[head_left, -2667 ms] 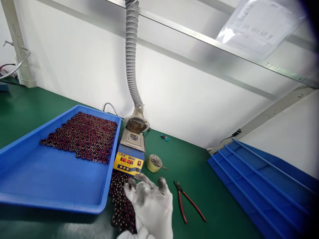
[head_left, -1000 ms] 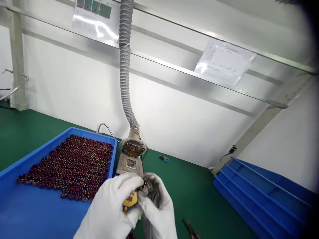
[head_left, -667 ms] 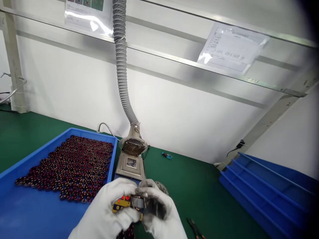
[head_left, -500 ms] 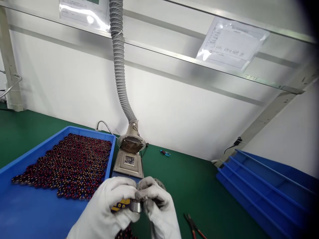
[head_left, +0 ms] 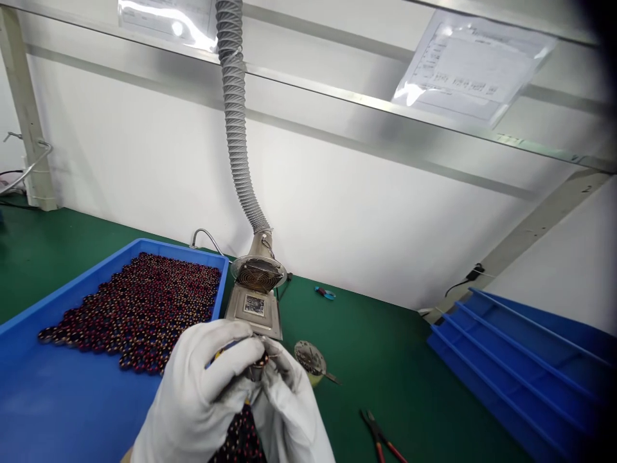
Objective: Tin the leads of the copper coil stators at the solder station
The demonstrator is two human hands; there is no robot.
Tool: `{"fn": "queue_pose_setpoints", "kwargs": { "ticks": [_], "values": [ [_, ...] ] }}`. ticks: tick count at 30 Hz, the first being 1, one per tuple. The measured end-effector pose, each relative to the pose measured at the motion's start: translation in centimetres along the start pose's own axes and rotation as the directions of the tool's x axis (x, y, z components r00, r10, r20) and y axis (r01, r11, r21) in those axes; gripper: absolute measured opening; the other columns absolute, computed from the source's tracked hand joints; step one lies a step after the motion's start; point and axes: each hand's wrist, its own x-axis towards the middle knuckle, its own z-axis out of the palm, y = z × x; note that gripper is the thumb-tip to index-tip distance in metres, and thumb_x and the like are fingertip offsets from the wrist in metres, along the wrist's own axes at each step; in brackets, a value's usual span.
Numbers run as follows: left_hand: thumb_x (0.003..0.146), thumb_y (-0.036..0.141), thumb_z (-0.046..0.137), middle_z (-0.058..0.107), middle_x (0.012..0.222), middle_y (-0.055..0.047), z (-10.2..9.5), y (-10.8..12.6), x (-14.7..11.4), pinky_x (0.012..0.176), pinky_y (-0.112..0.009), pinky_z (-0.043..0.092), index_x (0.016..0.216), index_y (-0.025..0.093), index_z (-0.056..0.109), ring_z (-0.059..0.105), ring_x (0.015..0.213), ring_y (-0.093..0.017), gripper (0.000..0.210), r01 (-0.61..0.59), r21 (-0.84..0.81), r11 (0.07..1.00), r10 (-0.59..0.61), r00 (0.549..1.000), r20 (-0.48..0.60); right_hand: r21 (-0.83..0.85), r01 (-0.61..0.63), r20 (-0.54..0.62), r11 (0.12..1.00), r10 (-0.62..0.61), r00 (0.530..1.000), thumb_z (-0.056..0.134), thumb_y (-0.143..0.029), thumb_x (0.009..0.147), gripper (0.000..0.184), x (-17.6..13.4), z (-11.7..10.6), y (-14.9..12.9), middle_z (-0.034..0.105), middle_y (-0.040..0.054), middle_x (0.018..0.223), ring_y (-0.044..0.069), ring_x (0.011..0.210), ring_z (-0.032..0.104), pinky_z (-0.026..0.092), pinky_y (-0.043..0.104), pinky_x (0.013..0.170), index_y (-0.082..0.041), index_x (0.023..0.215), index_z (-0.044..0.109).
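The small round component [head_left: 261, 361] is up between both gloved hands, on the near side of the solder pot [head_left: 243, 310], which stands at its 12 o'clock. The left hand [head_left: 193, 389] grasps it by the rim; the right hand [head_left: 295, 402] has fingertips at its right edge, but whether they pinch anything I cannot tell. Good handling likely means a steady left grip, light right fingertips, and gloves clear of the probably hot pot and the tub [head_left: 310, 357] at 3 o'clock.
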Motion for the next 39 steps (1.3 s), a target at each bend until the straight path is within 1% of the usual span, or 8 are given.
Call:
{"fn": "queue_pose_setpoints", "kwargs": {
  "ticks": [9,14,18,22,27,30,34,39],
  "values": [
    [0.084,0.029,0.054,0.066,0.095,-0.003,-0.9,-1.1,0.4,0.083,-0.03,0.048,0.087,0.027,0.067,0.059,0.092,-0.019,0.014,0.257,-0.48,0.839,-0.223,0.966,0.127,0.115,-0.124,0.008,0.986,0.124,0.992,0.078,-0.024,0.058,0.029,-0.7,0.9,0.2,0.069,0.0043,0.085,0.019,0.076,0.064,0.052,0.036,0.076,-0.022,0.085,0.068],
    [0.079,0.021,0.056,0.067,0.094,-0.003,-1.6,-1.2,0.4,0.077,-0.027,0.051,0.077,0.023,0.068,0.06,0.093,-0.02,0.012,0.494,-0.663,0.562,-0.578,0.808,0.112,0.12,-0.128,0.009,0.985,0.127,0.992,0.077,-0.028,0.06,0.029,-0.7,0.7,1.0,0.069,0.0057,0.089,0.021,0.083,0.064,0.051,0.038,0.079,-0.023,0.087,0.068],
    [0.065,0.011,0.064,0.068,0.1,-0.002,-1.5,-0.6,0.8,0.084,-0.03,0.049,0.085,0.026,0.071,0.062,0.092,-0.019,0.026,0.579,-0.585,0.568,-0.511,0.805,0.302,0.137,-0.107,-0.01,0.985,0.109,0.994,0.076,-0.027,0.061,0.03,-0.8,0.5,1.8,0.069,0.0045,0.093,0.019,0.087,0.064,0.048,0.036,0.085,-0.024,0.089,0.067],
    [0.068,0.013,0.061,0.07,0.077,-0.002,-0.9,-0.1,0.9,0.071,-0.024,0.052,0.067,0.023,0.072,0.064,0.076,-0.016,0.014,0.488,-0.711,0.506,-0.519,0.831,0.202,0.169,-0.138,0.024,0.976,0.136,0.99,0.077,-0.028,0.06,0.029,-0.9,0.6,2.0,0.069,0.0029,0.088,0.017,0.08,0.064,0.049,0.035,0.082,-0.024,0.086,0.067],
    [0.076,0.02,0.061,0.069,0.089,-0.002,-1.8,-0.6,0.8,0.073,-0.024,0.053,0.073,0.021,0.069,0.064,0.083,-0.017,0.009,0.581,-0.694,0.425,-0.718,0.683,0.133,0.298,-0.336,0.156,0.893,0.302,0.941,0.074,-0.034,0.065,0.024,-0.8,0.3,1.3,0.068,-0.0002,0.081,0.013,0.068,0.062,0.052,0.031,0.071,-0.027,0.087,0.067],
    [0.066,0.014,0.066,0.064,0.109,-0.003,-1.9,-0.4,0.7,0.089,-0.033,0.048,0.092,0.025,0.067,0.058,0.1,-0.021,0.029,0.602,-0.524,0.602,-0.597,0.776,0.206,0.329,-0.343,0.147,0.88,0.31,0.939,0.071,-0.038,0.068,0.022,-0.7,0.1,1.3,0.069,0.0004,0.084,0.014,0.069,0.062,0.052,0.031,0.071,-0.027,0.086,0.069],
    [0.065,0.007,0.062,0.062,0.11,-0.001,-1.4,0.4,0.7,0.094,-0.037,0.044,0.108,0.029,0.059,0.056,0.103,-0.02,0.048,0.433,-0.366,0.824,-0.349,0.896,0.275,0.319,-0.326,0.099,0.89,0.311,0.945,0.073,-0.04,0.064,0.021,-0.6,0.4,1.3,0.07,0.0011,0.089,0.015,0.077,0.064,0.052,0.03,0.076,-0.027,0.081,0.071],
    [0.068,0.013,0.064,0.068,0.097,-0.002,-1.4,0.3,1.0,0.083,-0.032,0.05,0.088,0.025,0.069,0.061,0.091,-0.019,0.024,0.458,-0.512,0.727,-0.376,0.889,0.262,0.282,-0.297,0.067,0.912,0.29,0.955,0.077,-0.032,0.06,0.022,-0.9,0.8,1.1,0.071,0.0015,0.083,0.016,0.073,0.064,0.052,0.034,0.076,-0.025,0.079,0.07]
  ]
}}
